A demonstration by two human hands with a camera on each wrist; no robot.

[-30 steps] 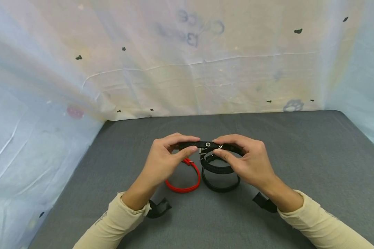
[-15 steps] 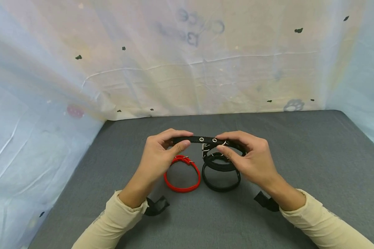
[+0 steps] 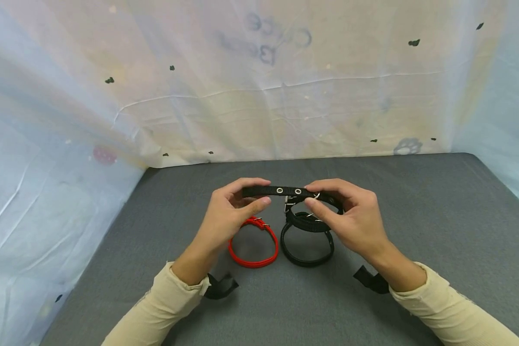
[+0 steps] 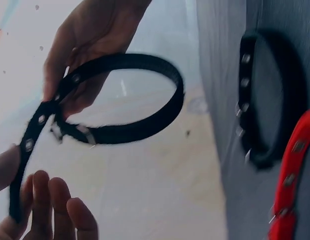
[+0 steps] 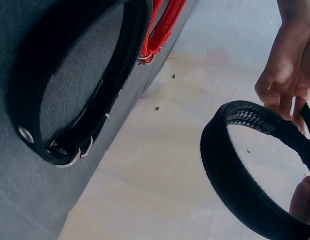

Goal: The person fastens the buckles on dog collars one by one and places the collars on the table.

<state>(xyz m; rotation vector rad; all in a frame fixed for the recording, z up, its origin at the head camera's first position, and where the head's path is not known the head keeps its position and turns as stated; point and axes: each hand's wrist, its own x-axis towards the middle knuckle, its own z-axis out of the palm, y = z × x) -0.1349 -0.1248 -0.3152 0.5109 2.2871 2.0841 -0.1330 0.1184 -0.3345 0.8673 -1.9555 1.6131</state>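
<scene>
A black webbing collar (image 3: 289, 191) with metal eyelets is held up above the table, bent into a loop. My left hand (image 3: 218, 214) pinches its free end between thumb and fingers. My right hand (image 3: 355, 216) pinches the strap by a metal ring, on the other side of two visible eyelets. Just under the strap, between the hands, is the metal buckle (image 4: 56, 131), seen in the left wrist view. Below lie a red collar (image 3: 254, 264) and another black collar (image 3: 304, 264), side by side, both formed into rings. The held loop overlaps the second black collar in the head view.
A grey cloth-covered table (image 3: 311, 307) spreads beneath the hands. Behind it hangs a pale printed sheet (image 3: 285, 120), with bluish sheeting (image 3: 47, 206) at the left. Black straps (image 3: 220, 287) hang off both wrists.
Both hands have risen a little with the collar. Early on, the left hand shifted left, the gap between the hands widened, and a second eyelet came into view.
</scene>
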